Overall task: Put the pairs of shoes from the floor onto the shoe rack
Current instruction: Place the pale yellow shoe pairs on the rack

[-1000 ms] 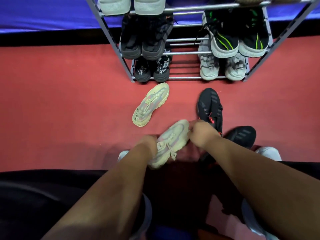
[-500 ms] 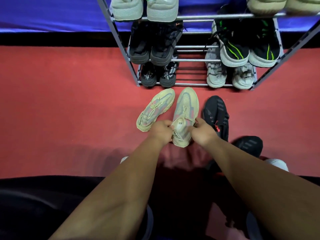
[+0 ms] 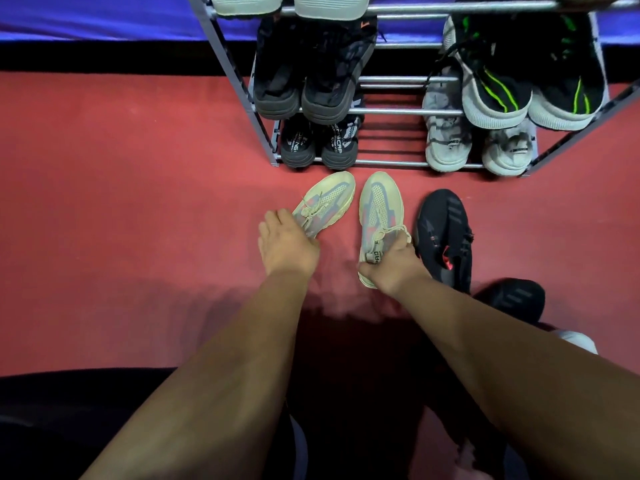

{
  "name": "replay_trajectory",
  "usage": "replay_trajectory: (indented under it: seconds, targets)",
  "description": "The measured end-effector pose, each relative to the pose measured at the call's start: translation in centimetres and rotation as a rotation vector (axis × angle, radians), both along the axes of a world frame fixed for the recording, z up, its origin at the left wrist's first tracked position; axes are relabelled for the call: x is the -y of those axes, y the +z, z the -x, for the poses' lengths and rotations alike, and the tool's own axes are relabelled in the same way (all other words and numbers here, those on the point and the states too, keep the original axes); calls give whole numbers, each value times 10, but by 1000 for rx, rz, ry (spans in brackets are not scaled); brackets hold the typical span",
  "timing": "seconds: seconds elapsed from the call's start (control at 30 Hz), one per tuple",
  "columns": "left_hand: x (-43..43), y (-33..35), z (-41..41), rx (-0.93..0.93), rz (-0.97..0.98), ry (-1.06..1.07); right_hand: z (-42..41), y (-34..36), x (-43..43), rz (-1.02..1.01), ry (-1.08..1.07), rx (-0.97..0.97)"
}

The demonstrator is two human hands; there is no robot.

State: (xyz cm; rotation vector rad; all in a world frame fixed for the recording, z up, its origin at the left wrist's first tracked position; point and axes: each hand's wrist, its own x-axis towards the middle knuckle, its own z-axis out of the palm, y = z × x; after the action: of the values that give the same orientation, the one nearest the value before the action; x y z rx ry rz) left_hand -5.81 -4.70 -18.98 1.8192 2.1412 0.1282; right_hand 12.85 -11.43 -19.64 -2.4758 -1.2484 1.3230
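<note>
Red floor (image 3: 138, 237) runs up to a black strip and a blue band at the back, and the rack (image 3: 391, 163) stands on it, already carrying several pairs.

The left hand (image 3: 287, 244) lies over the heel of the left beige shoe (image 3: 329, 199) with fingers nearly straight; I see no grip yet. This shoe is turned a little, with its toe pointing to the right. The right beige shoe (image 3: 379, 209) lies just beside it and points straight at the rack. The right hand (image 3: 394, 265) holds it at the heel, with fingers curled into the collar and the thumb under the sole. Two black shoes (image 3: 441, 230) lie on the floor further right.

To do the step well, I think the left hand should close on the heel collar in the same way. Both shoes can then go up together, toes first, into the free middle of a shelf.

On the lowest shelf, the tongues of the black pair (image 3: 318, 143) carry white letters that seem to end in "CAP". The heel tab of the right beige shoe and the labels on the grey pair (image 3: 478, 147) have print too small to read.
</note>
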Motion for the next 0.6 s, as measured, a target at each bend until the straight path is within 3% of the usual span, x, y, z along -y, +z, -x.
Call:
replay_trajectory:
  seconds: [0.13, 0.3, 0.6]
  targets:
    - [-9, -16, 18, 34, 363, 4, 10, -10, -14, 58, 82, 116]
    - [-7, -26, 21, -17, 367, -61, 21, -18, -25, 75, 79, 241]
    - [-5, -11, 0, 81, 419, 52, 8, -8, -22, 0, -22, 163]
